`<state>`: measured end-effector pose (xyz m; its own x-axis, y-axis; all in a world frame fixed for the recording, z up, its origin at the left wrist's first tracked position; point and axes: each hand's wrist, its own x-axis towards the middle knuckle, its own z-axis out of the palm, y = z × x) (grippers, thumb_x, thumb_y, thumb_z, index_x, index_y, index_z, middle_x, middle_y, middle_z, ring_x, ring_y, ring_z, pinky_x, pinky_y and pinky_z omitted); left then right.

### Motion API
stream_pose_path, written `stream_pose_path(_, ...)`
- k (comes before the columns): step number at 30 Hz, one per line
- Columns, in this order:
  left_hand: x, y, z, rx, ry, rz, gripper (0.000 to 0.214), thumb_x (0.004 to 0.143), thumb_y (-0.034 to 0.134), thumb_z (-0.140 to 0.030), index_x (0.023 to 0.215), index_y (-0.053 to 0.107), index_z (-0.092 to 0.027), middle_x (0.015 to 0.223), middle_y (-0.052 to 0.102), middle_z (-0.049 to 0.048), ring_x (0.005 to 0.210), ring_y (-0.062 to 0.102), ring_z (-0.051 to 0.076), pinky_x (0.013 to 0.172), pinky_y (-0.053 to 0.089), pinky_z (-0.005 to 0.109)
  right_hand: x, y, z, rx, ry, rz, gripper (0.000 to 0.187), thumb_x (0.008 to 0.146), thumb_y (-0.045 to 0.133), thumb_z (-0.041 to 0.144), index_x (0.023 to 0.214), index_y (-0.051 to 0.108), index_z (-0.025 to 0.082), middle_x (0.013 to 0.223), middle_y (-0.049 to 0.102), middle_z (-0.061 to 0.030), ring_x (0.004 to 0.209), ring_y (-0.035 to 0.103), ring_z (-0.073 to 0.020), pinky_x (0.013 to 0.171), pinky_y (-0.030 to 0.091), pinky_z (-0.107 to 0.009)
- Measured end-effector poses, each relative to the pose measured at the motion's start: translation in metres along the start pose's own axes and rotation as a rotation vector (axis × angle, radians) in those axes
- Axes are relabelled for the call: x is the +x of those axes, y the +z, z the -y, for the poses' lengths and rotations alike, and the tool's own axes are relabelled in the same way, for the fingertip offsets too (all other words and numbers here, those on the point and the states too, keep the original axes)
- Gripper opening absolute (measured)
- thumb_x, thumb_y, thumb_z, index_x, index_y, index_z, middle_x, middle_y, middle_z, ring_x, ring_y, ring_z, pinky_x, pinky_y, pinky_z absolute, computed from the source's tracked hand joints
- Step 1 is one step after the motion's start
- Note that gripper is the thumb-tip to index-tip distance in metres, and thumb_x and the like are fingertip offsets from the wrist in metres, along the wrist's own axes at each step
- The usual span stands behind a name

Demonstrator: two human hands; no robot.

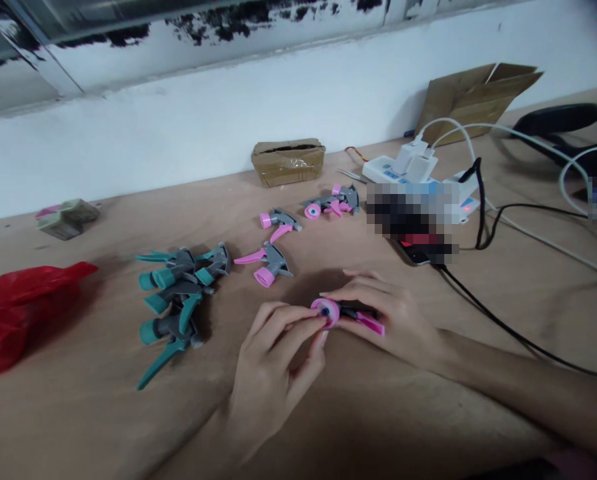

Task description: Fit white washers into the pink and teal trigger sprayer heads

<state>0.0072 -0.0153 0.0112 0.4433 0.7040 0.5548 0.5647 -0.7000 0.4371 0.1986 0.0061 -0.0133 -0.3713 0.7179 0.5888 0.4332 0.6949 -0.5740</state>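
Between my hands is a trigger sprayer head [331,304], its pink collar facing me with a pale disc and dark centre inside. My right hand [393,313] is closed around the grey body, the pink trigger lying along its fingers. My left hand [278,360] is closed at the collar, fingertips on its rim and opening. Just beyond lie a pink-and-grey sprayer head [274,257], another sprayer head [280,221] and a cluster of sprayer heads [335,201]. Left of these is a pile of teal-and-grey sprayer heads [178,293].
A red plastic bag [23,313] lies far left, near a small greenish block [68,219]. A low cardboard box [289,162] stands by the wall. To the right are a power strip [385,168], a phone [413,252], cables [528,207] and a larger carton [471,100].
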Motion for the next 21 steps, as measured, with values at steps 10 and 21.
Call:
stream_pose_path(10, 0.0011, 0.0004, -0.0037, -0.004, -0.004, 0.067, 0.025, 0.081, 0.059, -0.010, 0.105, 0.060, -0.017, 0.101, 0.064, 0.0021, 0.093, 0.054, 0.014, 0.084, 0.047, 0.027, -0.0013, 0.0012, 0.0018, -0.019, -0.017, -0.046, 0.020, 0.081, 0.062, 0.022, 0.101, 0.058, 0.021, 0.087, 0.071, 0.0002, 0.076, 0.066, -0.0126, 0.094, 0.043, -0.039)
stream_pose_path(21, -0.0063, 0.0037, 0.0016, 0.001, -0.164, 0.064, 0.041, 0.077, 0.067, -0.025, 0.113, 0.049, -0.020, 0.111, 0.056, 0.0059, 0.102, 0.055, 0.018, 0.086, 0.048, 0.032, -0.0059, -0.0005, 0.0004, -0.083, -0.137, 0.027, 0.020, 0.080, 0.062, 0.014, 0.099, 0.056, 0.020, 0.084, 0.067, 0.0014, 0.079, 0.062, -0.0112, 0.102, 0.033, -0.041)
